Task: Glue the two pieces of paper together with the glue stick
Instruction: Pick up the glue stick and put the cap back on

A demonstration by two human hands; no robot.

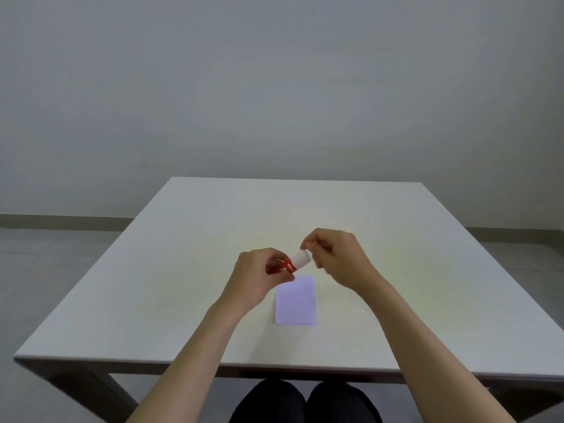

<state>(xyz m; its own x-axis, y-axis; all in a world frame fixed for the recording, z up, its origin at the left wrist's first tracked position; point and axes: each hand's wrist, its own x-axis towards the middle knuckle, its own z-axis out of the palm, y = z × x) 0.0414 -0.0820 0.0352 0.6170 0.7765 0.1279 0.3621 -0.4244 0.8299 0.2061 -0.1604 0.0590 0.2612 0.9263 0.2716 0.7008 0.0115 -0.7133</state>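
Note:
My left hand [261, 277] grips the red body of a glue stick [288, 265], which tilts up to the right above the table. Its white cap [301, 257] is on the upper right end. My right hand [335, 257] has its fingertips at that cap; whether they pinch it I cannot tell. A pale lilac paper [296, 302] lies flat on the table just below both hands. Only one sheet outline shows; I cannot tell whether a second piece lies on or under it.
The white table [183, 270] stretches wide around the paper, its front edge near my knees [305, 401]. A plain wall stands behind the far edge, with grey floor at both sides.

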